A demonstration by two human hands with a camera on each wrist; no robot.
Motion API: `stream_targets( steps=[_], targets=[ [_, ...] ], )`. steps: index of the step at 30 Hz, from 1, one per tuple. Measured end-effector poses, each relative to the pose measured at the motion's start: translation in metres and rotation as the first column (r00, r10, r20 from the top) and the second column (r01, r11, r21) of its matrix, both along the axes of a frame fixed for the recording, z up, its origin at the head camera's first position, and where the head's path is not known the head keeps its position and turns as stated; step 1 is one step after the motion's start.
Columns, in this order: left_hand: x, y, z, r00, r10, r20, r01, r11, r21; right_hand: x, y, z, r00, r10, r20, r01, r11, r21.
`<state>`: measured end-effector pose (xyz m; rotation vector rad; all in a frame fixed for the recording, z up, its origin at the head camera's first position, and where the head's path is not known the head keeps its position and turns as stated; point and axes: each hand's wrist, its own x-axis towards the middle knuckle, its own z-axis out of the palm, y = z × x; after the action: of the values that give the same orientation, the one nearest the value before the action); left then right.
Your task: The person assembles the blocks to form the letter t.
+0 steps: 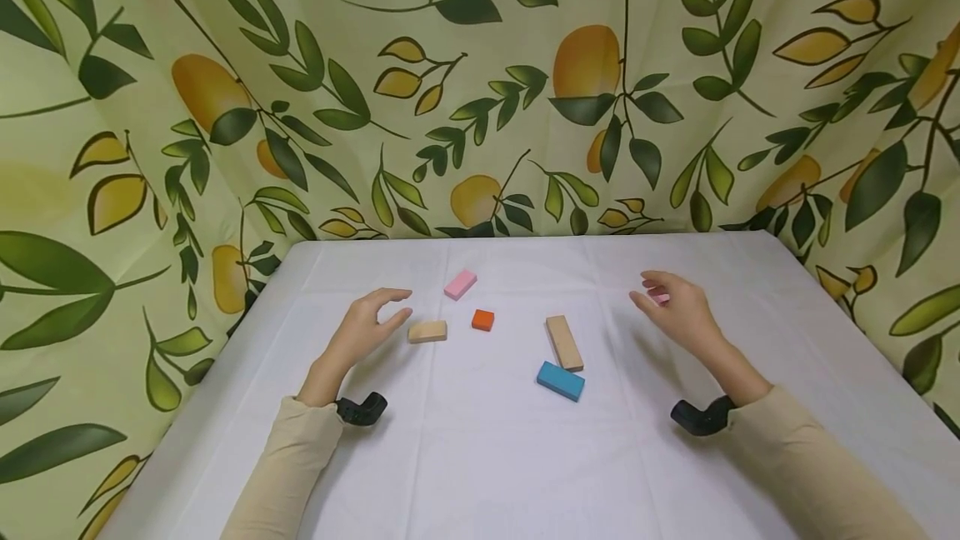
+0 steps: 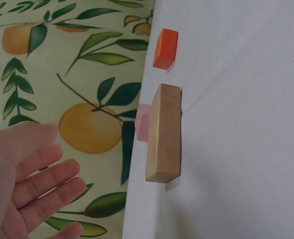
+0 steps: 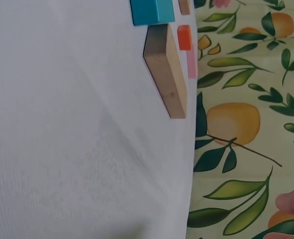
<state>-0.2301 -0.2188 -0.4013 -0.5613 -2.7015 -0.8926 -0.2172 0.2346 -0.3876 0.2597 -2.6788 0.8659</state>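
Note:
My left hand (image 1: 362, 325) hovers over the white table with fingers spread and loosely bent, thumb apart. Nothing lies in its palm in the left wrist view. Closest to it is a short plain wooden block (image 1: 427, 332). Beyond lie a pink block (image 1: 461, 284) and a small orange block (image 1: 483, 320). My right hand (image 1: 681, 315) is raised at the right, thumb and fingers apart; a patch of pink shows between them in the head view. On its inner side, a long wooden block (image 1: 564, 343) lies with one end close to a blue block (image 1: 560, 381).
A white cloth covers the table (image 1: 480, 465). Behind it and along both sides hangs a curtain (image 1: 480, 107) printed with leaves and fruit. Each wrist wears a black camera mount, one on the left (image 1: 363, 409) and one on the right (image 1: 702, 416).

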Motion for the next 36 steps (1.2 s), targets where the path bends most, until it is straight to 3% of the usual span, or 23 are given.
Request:
stream_targets(
  steps=[7,12,18,26,36],
  targets=[
    [-0.004,0.001,-0.004,0.997,-0.025,0.076,0.022,0.999,0.034,0.001,-0.007,-0.004,0.995,0.014,0.099,-0.012,1.0,-0.024],
    [-0.004,0.003,-0.007,0.991,-0.038,0.13,0.032,0.998,0.051,0.002,-0.013,-0.006,0.993,0.019,0.121,-0.016,0.999,-0.034],
    [-0.006,0.004,-0.011,0.987,-0.068,0.147,0.06,0.997,0.054,0.001,-0.021,-0.011,0.984,0.067,0.165,-0.058,0.997,-0.057],
    [-0.009,0.005,-0.016,0.982,-0.088,0.168,0.079,0.995,0.059,0.004,-0.034,-0.022,0.928,0.12,0.352,-0.068,0.985,-0.156],
    [-0.009,0.005,-0.02,0.978,-0.091,0.186,0.082,0.995,0.053,0.007,-0.052,-0.026,0.851,0.183,0.492,-0.04,0.957,-0.287]
  ],
)
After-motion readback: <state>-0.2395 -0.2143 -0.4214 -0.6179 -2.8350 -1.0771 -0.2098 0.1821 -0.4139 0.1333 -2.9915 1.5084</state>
